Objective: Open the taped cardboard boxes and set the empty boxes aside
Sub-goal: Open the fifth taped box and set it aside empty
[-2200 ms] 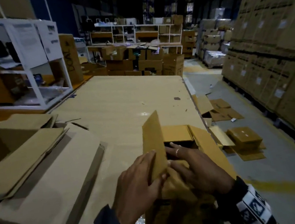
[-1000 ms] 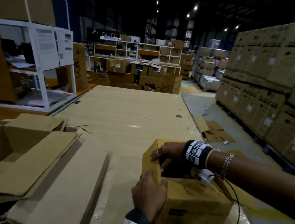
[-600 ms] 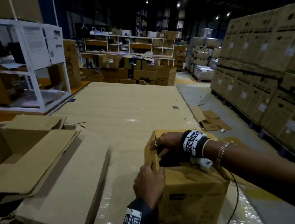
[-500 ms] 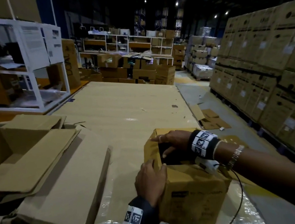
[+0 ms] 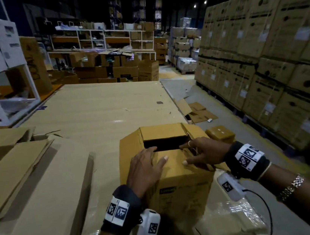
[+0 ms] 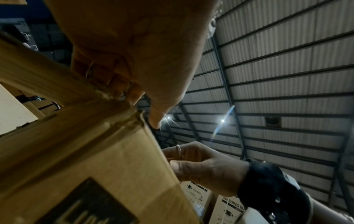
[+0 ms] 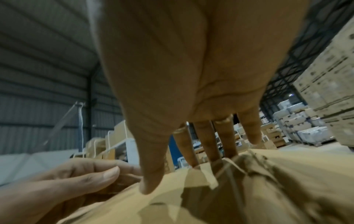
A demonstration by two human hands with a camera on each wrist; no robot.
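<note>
A brown cardboard box (image 5: 178,188) stands upright at the table's near right edge, its top flaps folded inward around a dark gap (image 5: 165,143). My left hand (image 5: 151,158) lies flat on the near flap, fingertips at the gap's edge. My right hand (image 5: 191,153) presses the same flap from the right with straight fingers and thumb. In the left wrist view, the left hand (image 6: 134,53) sits over the box corner (image 6: 86,166), the ringed right hand (image 6: 201,166) beside it. The right wrist view has the right hand's fingertips (image 7: 206,151) on creased cardboard (image 7: 268,189). The box's inside is hidden.
Large opened and flattened boxes (image 5: 31,181) fill the table's left side. The table top (image 5: 100,108) is covered in cardboard sheet, with shiny wrap (image 5: 230,215) at the near edge. A small box (image 5: 220,134) and flat scraps (image 5: 200,111) lie on the floor. Stacked cartons (image 5: 259,55) wall the right.
My right hand has come out of the box opening and now lies on the near top flap. My left hand has moved from the box's near left corner onto that flap.
</note>
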